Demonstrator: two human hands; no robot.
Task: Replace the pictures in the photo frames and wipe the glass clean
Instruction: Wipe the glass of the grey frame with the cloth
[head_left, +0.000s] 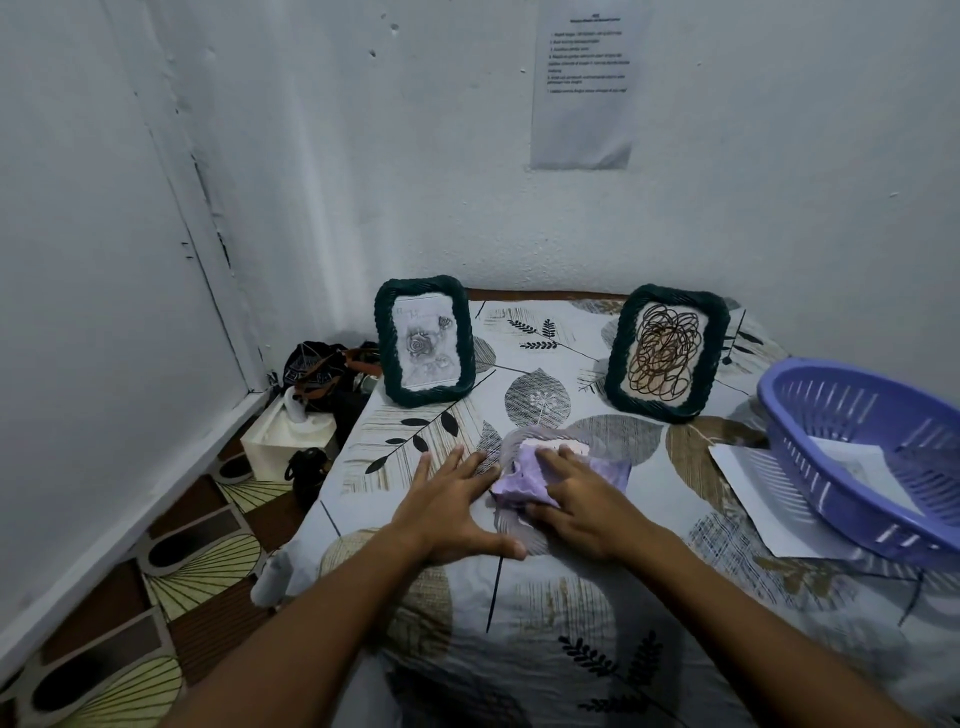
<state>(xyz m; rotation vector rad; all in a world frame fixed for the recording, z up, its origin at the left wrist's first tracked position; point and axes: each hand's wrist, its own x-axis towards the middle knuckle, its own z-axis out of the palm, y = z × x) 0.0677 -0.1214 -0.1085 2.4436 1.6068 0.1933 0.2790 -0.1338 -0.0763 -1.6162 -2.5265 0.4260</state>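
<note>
Two dark green rope-rimmed photo frames stand upright on the bed. The left frame shows a grey rose drawing; the right frame shows a brown scribble. In front of them a clear glass pane lies flat on the sheet. My right hand presses a lilac cloth onto the pane, fingers bent over the cloth. My left hand lies flat with spread fingers beside the pane's left edge, its fingertips at the glass.
A purple plastic basket sits at the right with white paper sheets in and under it. Beside the bed on the patterned floor stand a white tissue box, dark bags and a small black item. Walls close in behind and left.
</note>
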